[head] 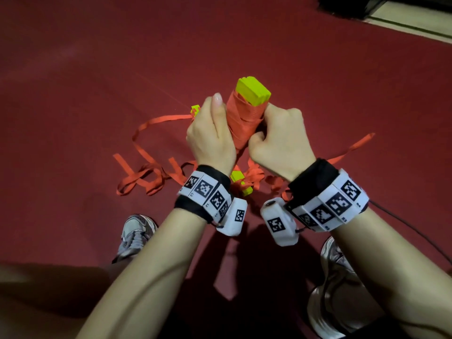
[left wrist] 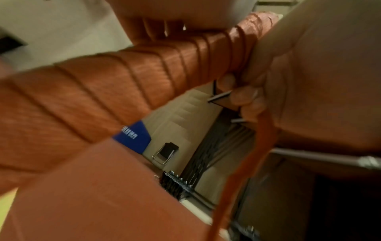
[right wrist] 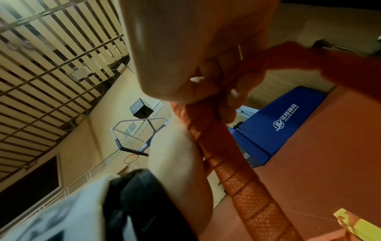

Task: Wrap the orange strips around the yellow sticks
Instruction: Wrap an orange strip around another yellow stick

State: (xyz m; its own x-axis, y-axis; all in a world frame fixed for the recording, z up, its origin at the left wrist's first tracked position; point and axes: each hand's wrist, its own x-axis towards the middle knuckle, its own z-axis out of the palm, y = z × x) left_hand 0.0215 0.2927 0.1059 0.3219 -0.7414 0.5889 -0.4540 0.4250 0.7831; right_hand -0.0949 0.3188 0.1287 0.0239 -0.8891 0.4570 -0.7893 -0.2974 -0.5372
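Observation:
I hold a bundle of yellow sticks (head: 253, 90) upright over the red floor, most of its length bound in orange strip (head: 244, 118). My left hand (head: 210, 135) grips the bundle from the left, thumb pointing up along the wrap. My right hand (head: 278, 140) is fisted against its right side and pinches the orange strip (right wrist: 208, 114) next to the wrapped bundle (right wrist: 243, 187). In the left wrist view the wrapped bundle (left wrist: 123, 84) runs across the frame and a loose tail of strip (left wrist: 247, 163) hangs down. Loose orange strips (head: 146, 172) and other yellow sticks (head: 241, 183) lie below.
My two shoes (head: 137, 233) (head: 337, 265) stand on the red floor (head: 97, 94) near the pile. A thin black cable (head: 403, 223) trails from the right wrist. One strip end (head: 362, 140) stretches right. A dark object (head: 349, 6) sits at the far top edge.

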